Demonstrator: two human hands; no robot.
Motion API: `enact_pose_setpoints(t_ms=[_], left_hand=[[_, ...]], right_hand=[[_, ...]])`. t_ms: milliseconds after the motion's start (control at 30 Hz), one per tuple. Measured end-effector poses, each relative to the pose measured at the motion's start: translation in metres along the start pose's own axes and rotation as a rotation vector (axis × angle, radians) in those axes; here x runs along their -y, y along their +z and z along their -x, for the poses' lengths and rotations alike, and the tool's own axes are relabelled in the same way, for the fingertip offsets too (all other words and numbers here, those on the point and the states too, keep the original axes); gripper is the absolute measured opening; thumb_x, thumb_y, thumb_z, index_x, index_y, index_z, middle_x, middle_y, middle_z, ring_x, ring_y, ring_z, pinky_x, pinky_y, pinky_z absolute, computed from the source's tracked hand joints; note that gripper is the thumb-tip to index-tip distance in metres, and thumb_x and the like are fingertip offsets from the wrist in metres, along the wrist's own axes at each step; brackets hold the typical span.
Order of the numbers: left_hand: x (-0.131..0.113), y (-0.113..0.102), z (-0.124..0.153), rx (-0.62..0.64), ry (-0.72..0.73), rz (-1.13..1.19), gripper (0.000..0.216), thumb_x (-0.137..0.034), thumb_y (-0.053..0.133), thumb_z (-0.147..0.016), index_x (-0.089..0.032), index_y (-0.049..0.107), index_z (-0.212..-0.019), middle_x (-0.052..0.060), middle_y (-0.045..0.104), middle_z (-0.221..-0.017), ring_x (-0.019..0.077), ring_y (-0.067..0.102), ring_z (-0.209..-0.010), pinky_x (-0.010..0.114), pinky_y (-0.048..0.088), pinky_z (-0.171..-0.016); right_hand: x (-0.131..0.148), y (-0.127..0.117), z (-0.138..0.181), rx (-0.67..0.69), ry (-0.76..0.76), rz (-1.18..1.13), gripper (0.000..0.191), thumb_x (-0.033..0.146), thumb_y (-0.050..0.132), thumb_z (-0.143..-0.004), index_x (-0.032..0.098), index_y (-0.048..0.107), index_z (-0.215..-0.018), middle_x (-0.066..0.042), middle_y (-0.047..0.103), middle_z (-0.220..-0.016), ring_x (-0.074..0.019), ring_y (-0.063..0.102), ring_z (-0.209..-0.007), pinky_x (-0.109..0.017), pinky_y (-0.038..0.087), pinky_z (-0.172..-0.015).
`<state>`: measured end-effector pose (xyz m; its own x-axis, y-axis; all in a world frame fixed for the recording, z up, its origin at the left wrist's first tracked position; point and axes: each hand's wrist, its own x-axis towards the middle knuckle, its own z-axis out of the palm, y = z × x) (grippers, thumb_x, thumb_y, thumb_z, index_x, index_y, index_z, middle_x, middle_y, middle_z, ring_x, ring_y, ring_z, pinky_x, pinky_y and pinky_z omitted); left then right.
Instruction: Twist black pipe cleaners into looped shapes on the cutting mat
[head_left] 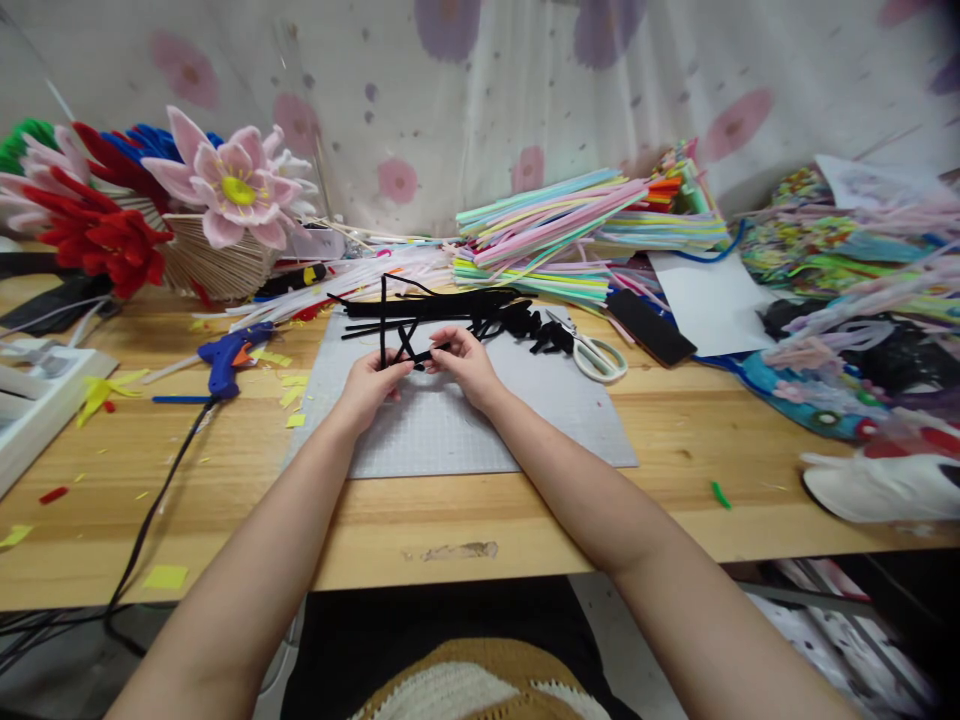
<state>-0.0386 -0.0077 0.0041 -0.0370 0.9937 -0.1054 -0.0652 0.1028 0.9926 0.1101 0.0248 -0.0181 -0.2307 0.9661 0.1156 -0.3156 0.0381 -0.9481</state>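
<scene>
Both hands are over a grey cutting mat [442, 440], working on black pipe cleaners [406, 342] bent and crossed over each other. My left hand [373, 385] pinches them from the left, with one strand standing up above it. From the right, my right hand [463, 365] grips the same piece, its fingertips close to the left ones. Just beyond lies a bundle of straight black pipe cleaners [435, 303]. Curled black pieces [525, 322] rest right of the bundle, beside white-handled scissors [600, 358].
A blue glue gun [223, 360] with a trailing cord lies on the left. Pink and red fluffy flowers [225, 185] stand behind it. Pastel pipe cleaner bundles [555, 215] are stacked at the back. A dark phone-like slab [651, 327] and white paper [709, 300] lie on the right.
</scene>
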Motion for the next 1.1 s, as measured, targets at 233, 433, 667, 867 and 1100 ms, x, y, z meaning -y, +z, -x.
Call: enact_pose_setpoints(t_ms=[233,433,667,867,1100], left_hand=[[-0.003,-0.003,-0.001,0.013,-0.04,0.019,0.016,-0.028,0.063,-0.06,-0.012,0.059,-0.058,0.0,0.053,-0.052,0.0033,0.029,-0.037,0.019,0.034,-0.033],[0.0,0.002,0.002,0.124,-0.022,-0.213,0.021,-0.031,0.067,-0.059,-0.012,0.065,-0.066,0.001,0.058,-0.057,0.0057,0.04,-0.041,0.019,0.034,-0.035],[0.014,0.008,-0.001,0.024,0.044,-0.274,0.024,-0.035,0.066,-0.063,-0.011,0.064,-0.065,0.001,0.056,-0.056,0.0085,0.046,-0.043,0.021,0.038,-0.036],[0.008,0.009,-0.001,-0.096,0.042,-0.138,0.023,-0.033,0.066,-0.065,-0.011,0.066,-0.07,0.004,0.061,-0.066,0.007,0.045,-0.044,0.02,0.037,-0.035],[0.008,0.007,-0.001,-0.022,0.029,-0.069,0.035,-0.045,0.066,-0.068,-0.011,0.067,-0.075,0.003,0.059,-0.065,0.0044,0.038,-0.04,0.021,0.039,-0.037]], right_hand=[[0.003,0.001,0.001,0.007,0.0,-0.007,0.03,0.018,0.062,-0.06,0.021,0.05,-0.087,0.003,0.057,-0.078,-0.0086,0.059,-0.066,-0.023,0.052,-0.061],[0.001,0.003,-0.002,-0.111,0.054,-0.094,0.033,0.015,0.056,-0.062,0.022,0.044,-0.091,0.005,0.058,-0.074,-0.009,0.057,-0.064,-0.024,0.051,-0.06],[-0.007,0.003,-0.007,-0.183,-0.073,0.16,0.029,0.01,0.051,-0.064,0.021,0.045,-0.09,0.005,0.052,-0.07,-0.0097,0.053,-0.064,-0.024,0.046,-0.062],[-0.011,-0.004,-0.01,-0.232,-0.055,0.189,0.026,0.014,0.052,-0.065,0.02,0.046,-0.089,0.003,0.053,-0.074,-0.0095,0.054,-0.067,-0.026,0.045,-0.067],[-0.005,-0.004,-0.009,-0.165,-0.087,0.226,0.025,0.016,0.051,-0.066,0.02,0.051,-0.09,0.005,0.045,-0.065,-0.009,0.047,-0.058,-0.023,0.043,-0.055]])
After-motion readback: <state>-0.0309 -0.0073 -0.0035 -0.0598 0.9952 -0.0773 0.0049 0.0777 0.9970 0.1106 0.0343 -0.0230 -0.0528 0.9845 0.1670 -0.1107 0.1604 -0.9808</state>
